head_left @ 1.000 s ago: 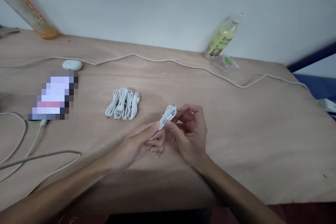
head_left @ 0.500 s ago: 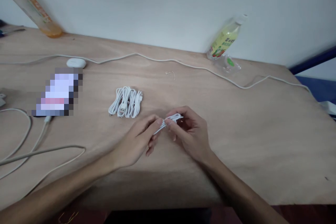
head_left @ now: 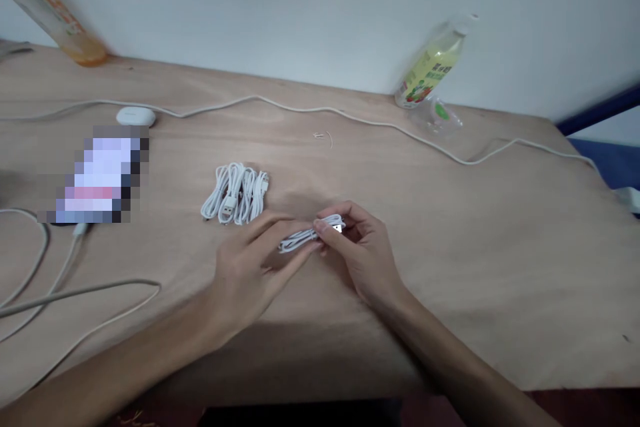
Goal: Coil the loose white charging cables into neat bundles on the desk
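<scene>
My right hand (head_left: 361, 253) pinches one end of a small coiled white cable (head_left: 306, 235) low over the wooden table (head_left: 500, 227). My left hand (head_left: 250, 267) lies beside it with fingers stretched out, their tips resting against the cable's left end. A little to the left and farther back, a bundle of several coiled white cables (head_left: 235, 193) lies on the table, apart from both hands.
A long white cord (head_left: 350, 119) runs across the back of the table. A yellow-green bottle (head_left: 433, 67) and a clear wrapper stand at the back right, an orange bottle (head_left: 53, 10) back left. A white case (head_left: 135, 117), a blurred patch and looped cords (head_left: 75, 293) lie left.
Both hands have lowered the coiled cable from a raised, tilted hold to nearly flat by the table. My left fingers have gone from a pinch to stretched out.
</scene>
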{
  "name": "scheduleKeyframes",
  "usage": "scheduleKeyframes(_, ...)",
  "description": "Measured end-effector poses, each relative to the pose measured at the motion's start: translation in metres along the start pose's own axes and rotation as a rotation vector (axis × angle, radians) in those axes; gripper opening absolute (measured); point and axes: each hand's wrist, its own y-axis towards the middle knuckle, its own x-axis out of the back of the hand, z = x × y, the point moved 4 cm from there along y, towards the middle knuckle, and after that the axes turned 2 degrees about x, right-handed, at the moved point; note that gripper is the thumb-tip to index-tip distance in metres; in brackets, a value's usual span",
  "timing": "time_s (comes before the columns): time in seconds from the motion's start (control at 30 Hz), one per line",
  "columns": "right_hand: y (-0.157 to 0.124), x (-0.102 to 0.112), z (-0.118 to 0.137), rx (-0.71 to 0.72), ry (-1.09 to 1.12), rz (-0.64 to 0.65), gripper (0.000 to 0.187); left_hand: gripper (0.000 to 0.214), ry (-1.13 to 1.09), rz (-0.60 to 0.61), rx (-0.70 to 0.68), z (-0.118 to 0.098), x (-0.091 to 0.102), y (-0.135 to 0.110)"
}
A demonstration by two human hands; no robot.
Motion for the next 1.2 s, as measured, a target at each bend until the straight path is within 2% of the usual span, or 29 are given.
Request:
scheduleKeyframes(0.13,0.0008,0.0005,-0.0029,-0.028,0.04,0.006,0.025,0.016,0.034,-0.009,-0.065,0.0007,0.0019,-0.0016)
scheduleKeyframes(0.37,0.0016,-0.0013,-0.0062,-0.113,0.156,0.055,0.029,0.018,0.088,-0.017,-0.08,0.0043,0.0019,-0.0026)
scheduleKeyframes(0.53,0.0006,-0.002,-0.0072,-0.171,0.201,0.03,0.031,0.023,0.221,-0.033,-0.216,0.0023,-0.0013,-0.0049)
scheduleKeyframes(0.67,0.0004,-0.0031,-0.0048,-0.201,0.219,0.016,0.033,0.027,0.323,0.015,-0.331,0.0031,-0.003,-0.0072)
scheduleKeyframes(0.83,0.001,-0.0036,-0.0028,-0.216,0.218,0.018,0.033,0.035,0.352,0.093,-0.381,0.0076,-0.0029,-0.0074)
scheduleKeyframes(0.9,0.0012,-0.0032,-0.0032,-0.227,0.219,0.025,0.033,0.035,0.351,0.087,-0.403,0.0079,-0.0024,-0.0066)
scheduleKeyframes(1.03,0.0015,-0.0016,-0.004,-0.233,0.232,0.046,0.032,0.036,0.362,0.058,-0.397,0.0079,-0.0017,-0.0055)
scheduleKeyframes(1.2,0.0016,0.0005,-0.0043,-0.207,0.196,0.067,0.03,0.043,0.313,0.093,-0.332,0.0089,-0.0036,-0.0056)
